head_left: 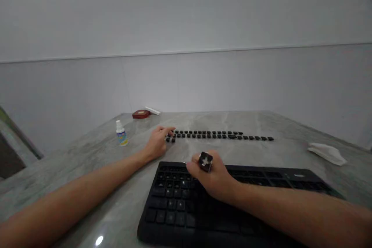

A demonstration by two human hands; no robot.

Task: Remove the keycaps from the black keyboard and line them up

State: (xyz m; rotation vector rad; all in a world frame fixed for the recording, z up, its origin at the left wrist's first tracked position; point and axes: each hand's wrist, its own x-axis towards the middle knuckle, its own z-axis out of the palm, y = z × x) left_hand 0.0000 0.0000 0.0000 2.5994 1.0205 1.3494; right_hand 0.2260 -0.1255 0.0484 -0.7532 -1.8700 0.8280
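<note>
My left hand (157, 142) reaches out to the left end of the rows of black keycaps (203, 136). Its fingers stretch over the nearest caps; whether they touch one I cannot make out. Two keycaps (171, 140) lie just in front of the rows, beside this hand. My right hand (213, 176) is closed around a screwdriver (205, 161) with a dark handle that bears a pale cross on its end. A bit of thin metal shows left of the fist. Below that hand lies a black keyboard (165, 203), its upper left keys taken off; hand and forearm hide its middle.
A small white spray bottle (121, 133) stands on the left of the grey marble table (116, 209). At the back left lie a reddish-brown case (141, 114) and a white flat object (152, 111). A crumpled white cloth or tissue (327, 153) rests at the right.
</note>
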